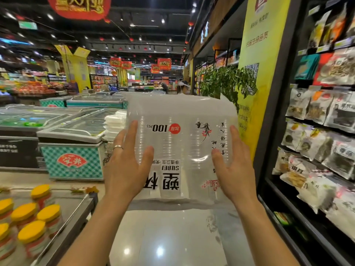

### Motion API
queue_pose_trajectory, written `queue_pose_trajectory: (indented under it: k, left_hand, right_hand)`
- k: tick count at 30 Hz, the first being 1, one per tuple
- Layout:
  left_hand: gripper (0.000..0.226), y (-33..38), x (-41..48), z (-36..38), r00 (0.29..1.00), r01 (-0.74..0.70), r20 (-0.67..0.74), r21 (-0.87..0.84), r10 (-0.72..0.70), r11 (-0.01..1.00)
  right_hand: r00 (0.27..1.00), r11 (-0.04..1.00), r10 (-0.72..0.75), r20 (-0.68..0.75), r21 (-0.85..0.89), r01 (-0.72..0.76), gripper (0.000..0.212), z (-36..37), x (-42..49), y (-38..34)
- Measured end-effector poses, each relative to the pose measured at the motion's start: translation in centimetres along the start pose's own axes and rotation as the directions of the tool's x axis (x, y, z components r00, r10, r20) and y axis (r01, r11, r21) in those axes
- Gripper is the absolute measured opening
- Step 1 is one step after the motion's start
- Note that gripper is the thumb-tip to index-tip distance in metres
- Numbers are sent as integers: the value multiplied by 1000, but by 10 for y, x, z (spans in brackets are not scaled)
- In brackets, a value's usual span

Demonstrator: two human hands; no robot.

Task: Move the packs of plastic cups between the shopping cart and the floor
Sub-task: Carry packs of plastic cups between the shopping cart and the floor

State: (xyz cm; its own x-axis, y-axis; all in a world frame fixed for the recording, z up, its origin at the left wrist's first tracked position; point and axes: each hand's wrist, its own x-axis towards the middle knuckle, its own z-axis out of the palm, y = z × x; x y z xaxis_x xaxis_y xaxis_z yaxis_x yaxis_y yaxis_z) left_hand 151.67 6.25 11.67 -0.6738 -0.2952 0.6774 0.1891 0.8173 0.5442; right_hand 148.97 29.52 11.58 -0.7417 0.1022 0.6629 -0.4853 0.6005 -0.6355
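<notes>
Hands: left hand (124, 164) and right hand (237, 167) lie flat on the pack, fingers straight, one at each side.
Pack of plastic cups (180, 143): held up in the middle of the frame, above the floor (172, 237).
Inside: clear cups in stacks, side by side.
Direction: stacks run up and down; the print is upside down.
Lower left: jars (30, 214) with yellow lids.

Cup pack (180, 116) at frame ctr btwn left hand (124, 166) & right hand (234, 169), freezers (73, 131) mid-left, jars (34, 214) lower left, snack bags (315, 106) right.
</notes>
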Motion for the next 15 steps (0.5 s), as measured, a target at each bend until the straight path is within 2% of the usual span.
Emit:
queue_pose_trajectory:
  k: [6, 15]
  left_hand:
    - [68, -46, 79, 71, 1000, 8, -4, -41, -8, 999]
    - [69, -140, 242, 154, 999, 10, -51, -79, -14, 997]
  right_hand:
    - [1000, 1000, -4, -9, -25, 4, 68, 70, 76, 38]
    - [997, 997, -66, -42, -35, 64, 67, 219, 224, 69]
